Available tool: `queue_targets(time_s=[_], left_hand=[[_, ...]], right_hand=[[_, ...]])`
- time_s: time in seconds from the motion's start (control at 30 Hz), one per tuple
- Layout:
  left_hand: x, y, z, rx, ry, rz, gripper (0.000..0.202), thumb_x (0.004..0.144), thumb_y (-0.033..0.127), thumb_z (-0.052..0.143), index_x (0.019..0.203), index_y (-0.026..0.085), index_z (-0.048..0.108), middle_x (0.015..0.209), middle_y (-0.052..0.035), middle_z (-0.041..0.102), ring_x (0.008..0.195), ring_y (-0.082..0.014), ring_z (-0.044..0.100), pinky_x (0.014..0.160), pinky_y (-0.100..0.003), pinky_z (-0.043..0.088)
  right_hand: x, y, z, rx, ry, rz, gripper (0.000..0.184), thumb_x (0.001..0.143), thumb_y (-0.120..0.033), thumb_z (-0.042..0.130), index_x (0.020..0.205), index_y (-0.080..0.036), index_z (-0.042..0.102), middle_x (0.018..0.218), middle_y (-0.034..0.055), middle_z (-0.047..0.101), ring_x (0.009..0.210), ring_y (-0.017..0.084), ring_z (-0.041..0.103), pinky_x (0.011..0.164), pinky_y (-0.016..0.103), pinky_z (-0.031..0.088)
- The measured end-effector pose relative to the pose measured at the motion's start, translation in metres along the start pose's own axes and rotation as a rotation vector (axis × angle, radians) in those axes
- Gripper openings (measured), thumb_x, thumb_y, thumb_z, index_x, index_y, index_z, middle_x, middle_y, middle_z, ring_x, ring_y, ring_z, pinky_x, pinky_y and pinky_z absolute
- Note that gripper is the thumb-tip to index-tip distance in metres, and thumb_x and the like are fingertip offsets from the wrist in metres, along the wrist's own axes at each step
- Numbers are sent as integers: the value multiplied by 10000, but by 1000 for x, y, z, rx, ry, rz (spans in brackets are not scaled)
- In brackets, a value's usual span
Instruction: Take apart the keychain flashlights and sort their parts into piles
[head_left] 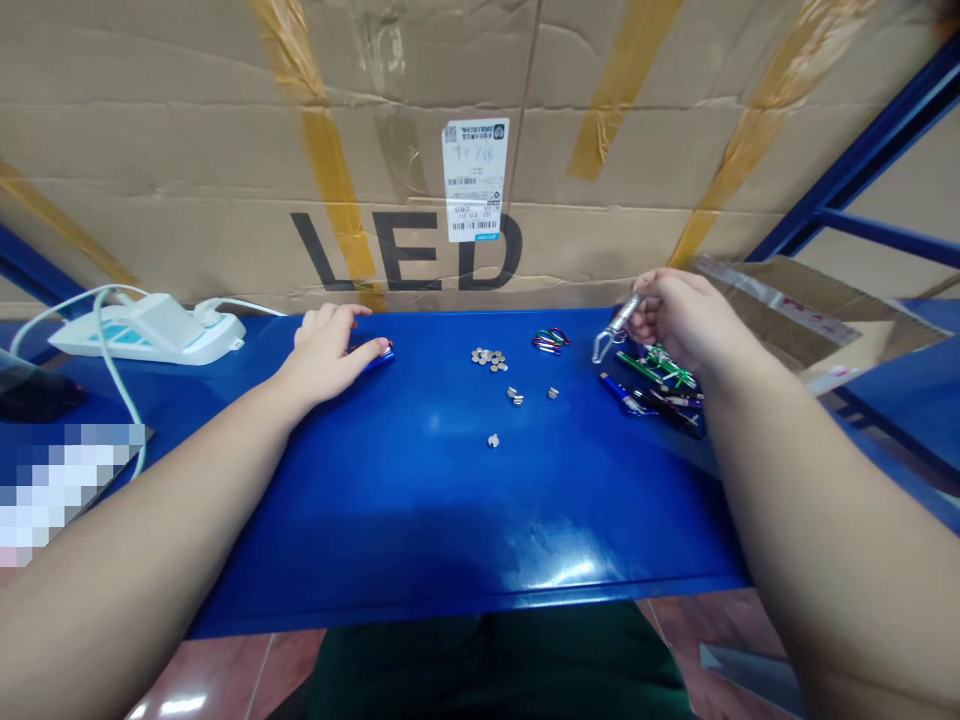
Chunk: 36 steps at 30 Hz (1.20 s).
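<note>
My left hand point(328, 346) rests on the blue shelf point(420, 520) with its fingers curled over a small blue keychain torch point(377, 355). My right hand point(675, 315) is raised at the right and pinches a small silver keychain torch point(616, 328) with a clip hanging from its end. Under that hand lies a pile of coloured keychain torches point(660, 385). Between the hands lie a cluster of button cells point(489, 357), three more loose ones point(516, 396) and a single one point(493, 439). Coloured carabiner clips point(551, 340) lie behind them.
A large cardboard box marked LED point(405, 150) forms a wall behind the shelf. A white power strip point(150, 330) with a plugged adapter and cable sits at the left. A clear plastic bag point(795, 300) lies at the right beside blue rack beams point(862, 160).
</note>
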<state>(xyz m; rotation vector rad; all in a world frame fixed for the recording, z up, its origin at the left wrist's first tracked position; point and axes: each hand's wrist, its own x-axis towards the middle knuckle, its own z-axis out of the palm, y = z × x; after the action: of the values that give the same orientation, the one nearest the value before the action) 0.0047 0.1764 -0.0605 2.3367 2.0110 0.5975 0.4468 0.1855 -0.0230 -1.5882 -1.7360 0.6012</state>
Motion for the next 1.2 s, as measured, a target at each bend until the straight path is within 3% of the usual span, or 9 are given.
queue_targets(time_s=[0.17,0.27,0.4,0.5,0.6,0.7,0.8,1.03,1.2], left_hand=[[-10,24,-1,-207,103,168,487,898,535,614,1226,178,662,1178,-130,645,1198,-344,548,1064,-501,453],[-25,55,-2,-626,-83,202,406,892,485,677,1151,172,685,1028,-86,684,941,-243,637,879,-402,531],[-52,101,-1,-1131,-436,87,448,867,454,760,1223,189,698,1083,-98,733,951,-218,677,852,-369,554],[-65,120,1,-1458,-519,-166,391,905,470,736,1184,199,702,1192,-115,719,914,-196,698,773,-332,568],[-68,125,4,-1594,-492,-255,339,960,480,683,1117,181,713,1129,-111,730,918,-186,698,788,-314,576],[-66,124,9,-1567,-396,-186,345,944,506,709,1021,171,701,1021,-80,729,961,-200,691,856,-332,581],[-62,121,13,-1471,-304,-128,364,914,539,734,958,182,672,974,-49,717,936,-193,687,891,-346,573],[-66,115,1,-976,-228,209,312,1023,491,572,1019,193,665,716,17,605,655,-140,549,648,-268,445],[-68,114,-6,-682,-240,413,297,1057,429,508,984,206,689,819,-15,668,730,-165,601,680,-281,452]], right_hand=[[-12,-24,21,510,-137,133,212,748,-254,611,863,-253,434,708,12,612,638,171,599,631,314,468],[-23,-37,42,598,-299,41,318,682,-236,744,821,-231,458,793,39,693,681,159,645,650,296,500],[-42,-57,71,573,-438,-185,304,754,-309,809,836,-212,532,729,-10,651,618,129,596,596,266,473],[-57,-69,87,488,-447,-366,186,846,-290,745,871,-204,582,788,-1,652,689,140,603,636,272,483],[-66,-76,94,324,-440,-527,96,881,-222,695,855,-206,605,861,14,668,781,159,625,726,298,508],[-69,-77,93,216,-490,-625,81,892,-228,702,878,-213,623,893,24,679,802,169,636,743,309,520],[-70,-76,90,222,-505,-578,130,921,-274,702,998,-220,612,996,49,714,861,185,678,750,319,544],[-71,-73,88,371,-372,-458,486,963,-402,702,1371,-250,487,1123,83,717,970,222,711,836,372,576],[-71,-73,85,411,-435,-565,299,998,-366,660,1257,-225,614,1017,53,696,907,186,674,789,324,550]])
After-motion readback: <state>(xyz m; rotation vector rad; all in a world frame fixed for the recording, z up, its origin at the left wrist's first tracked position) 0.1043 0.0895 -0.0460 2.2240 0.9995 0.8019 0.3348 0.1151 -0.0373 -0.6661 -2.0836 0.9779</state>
